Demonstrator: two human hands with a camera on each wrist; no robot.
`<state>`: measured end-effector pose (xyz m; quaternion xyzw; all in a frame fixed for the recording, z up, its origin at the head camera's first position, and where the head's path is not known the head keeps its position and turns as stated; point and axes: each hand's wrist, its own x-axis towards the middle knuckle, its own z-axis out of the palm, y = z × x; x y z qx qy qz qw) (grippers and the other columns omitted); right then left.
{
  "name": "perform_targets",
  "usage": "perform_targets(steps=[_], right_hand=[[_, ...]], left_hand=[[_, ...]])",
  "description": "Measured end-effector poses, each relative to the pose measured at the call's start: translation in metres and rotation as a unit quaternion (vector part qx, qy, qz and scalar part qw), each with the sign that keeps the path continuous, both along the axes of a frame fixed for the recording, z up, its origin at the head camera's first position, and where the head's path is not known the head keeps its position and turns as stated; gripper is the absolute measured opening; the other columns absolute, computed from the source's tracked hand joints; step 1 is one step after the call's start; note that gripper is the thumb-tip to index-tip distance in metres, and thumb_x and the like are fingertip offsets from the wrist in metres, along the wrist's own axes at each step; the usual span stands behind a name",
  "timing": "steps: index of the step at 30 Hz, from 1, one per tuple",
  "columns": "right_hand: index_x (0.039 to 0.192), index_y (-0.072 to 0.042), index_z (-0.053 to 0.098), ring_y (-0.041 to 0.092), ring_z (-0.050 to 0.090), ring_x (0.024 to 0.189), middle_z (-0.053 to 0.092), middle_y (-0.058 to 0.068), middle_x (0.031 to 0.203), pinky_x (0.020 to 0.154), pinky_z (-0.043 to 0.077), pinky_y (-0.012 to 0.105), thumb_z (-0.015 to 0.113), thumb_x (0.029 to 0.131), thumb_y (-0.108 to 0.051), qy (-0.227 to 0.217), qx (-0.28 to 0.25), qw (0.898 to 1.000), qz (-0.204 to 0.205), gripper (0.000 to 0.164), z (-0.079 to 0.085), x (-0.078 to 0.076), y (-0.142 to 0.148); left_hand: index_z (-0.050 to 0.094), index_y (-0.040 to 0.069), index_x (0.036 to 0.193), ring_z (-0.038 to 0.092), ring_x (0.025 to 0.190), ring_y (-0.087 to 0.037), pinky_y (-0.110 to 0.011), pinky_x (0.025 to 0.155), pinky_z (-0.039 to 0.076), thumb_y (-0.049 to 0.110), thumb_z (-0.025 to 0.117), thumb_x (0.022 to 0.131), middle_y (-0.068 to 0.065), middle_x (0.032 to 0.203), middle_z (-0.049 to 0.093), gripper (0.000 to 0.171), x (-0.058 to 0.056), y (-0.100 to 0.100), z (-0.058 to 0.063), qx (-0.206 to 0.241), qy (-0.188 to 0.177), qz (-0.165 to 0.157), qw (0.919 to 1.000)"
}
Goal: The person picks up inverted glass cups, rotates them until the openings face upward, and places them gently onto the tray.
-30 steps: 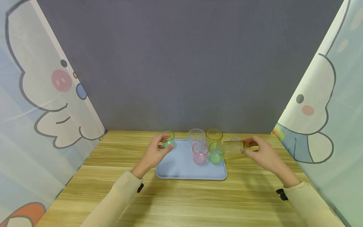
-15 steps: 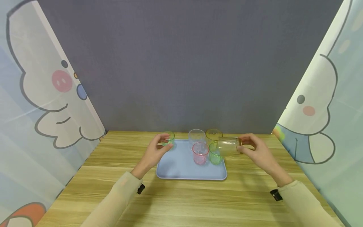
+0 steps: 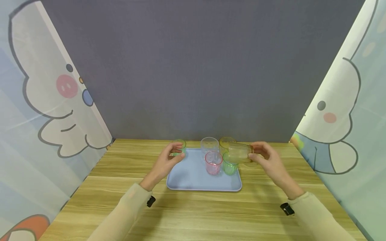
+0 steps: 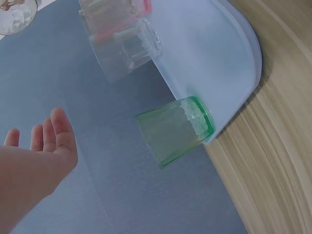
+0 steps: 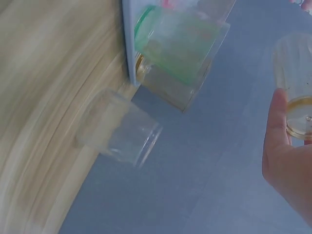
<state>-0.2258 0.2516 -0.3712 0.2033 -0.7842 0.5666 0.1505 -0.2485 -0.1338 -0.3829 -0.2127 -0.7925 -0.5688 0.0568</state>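
Observation:
My right hand (image 3: 266,160) grips an amber-tinted glass (image 3: 239,152) by its base end. That glass lies sideways in the air, its mouth to the left, above the right part of the pale blue tray (image 3: 193,182). In the right wrist view the thumb and the amber base of the glass (image 5: 298,117) show. My left hand (image 3: 167,160), fingers loosely bent and apart, holds nothing; it hovers near a green glass (image 4: 175,129) upright at the tray's rear left corner. On the tray's right side stand a pink glass (image 3: 213,164), another green glass (image 3: 230,167), a clear glass (image 3: 208,144) and an amber glass (image 3: 224,142).
A clear glass (image 5: 119,129) stands on the wooden table (image 3: 211,214) just right of the tray; the right wrist view shows it. A grey panel (image 3: 193,73) rises behind the table. Curtains with cartoon figures (image 3: 45,100) hang at both sides.
The right hand has moved left with the amber glass, bringing it from beside the tray to over its right side. The left hand has barely moved.

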Motion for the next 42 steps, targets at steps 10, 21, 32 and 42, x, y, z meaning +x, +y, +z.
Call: perform_targets(steps=[10,21,32,42], right_hand=[[0.125,0.015,0.053,0.006,0.062,0.102,0.064,-0.006,0.112,0.080,0.056,0.020,0.064,0.094,0.007,0.000,-0.053,0.998,0.026,0.033,-0.003,0.001,-0.015],[0.125,0.017,0.052,0.007,0.061,0.102,0.062,-0.006,0.116,0.079,0.057,0.023,0.063,0.093,0.009,-0.003,-0.066,0.997,0.047,0.034,-0.010,0.004,-0.030],[0.123,0.016,0.053,0.009,0.061,0.104,0.057,0.003,0.119,0.081,0.057,0.023,0.064,0.092,0.011,0.002,-0.084,0.995,0.054,0.034,-0.011,0.009,-0.044],[0.124,0.016,0.054,0.009,0.060,0.105,0.057,0.008,0.119,0.082,0.056,0.022,0.064,0.092,0.010,0.004,-0.088,0.994,0.059,0.034,-0.011,0.013,-0.054]], left_hand=[[0.051,0.003,0.141,0.053,0.124,-0.038,-0.048,0.099,0.046,0.015,0.066,0.099,-0.016,0.137,0.056,0.046,0.003,0.004,0.002,0.016,0.018,-0.010,0.9997],[0.050,0.002,0.142,0.053,0.124,-0.037,-0.045,0.098,0.048,0.015,0.064,0.100,-0.016,0.140,0.053,0.047,0.006,0.008,0.003,0.025,0.029,-0.028,0.9989],[0.049,0.002,0.143,0.053,0.124,-0.037,-0.046,0.099,0.047,0.015,0.064,0.100,-0.017,0.141,0.052,0.047,0.009,0.013,0.004,0.039,0.033,-0.036,0.9980],[0.051,0.005,0.141,0.054,0.124,-0.036,-0.052,0.099,0.046,0.017,0.064,0.100,-0.018,0.139,0.052,0.045,0.013,0.021,0.007,0.052,0.036,-0.047,0.9969]])
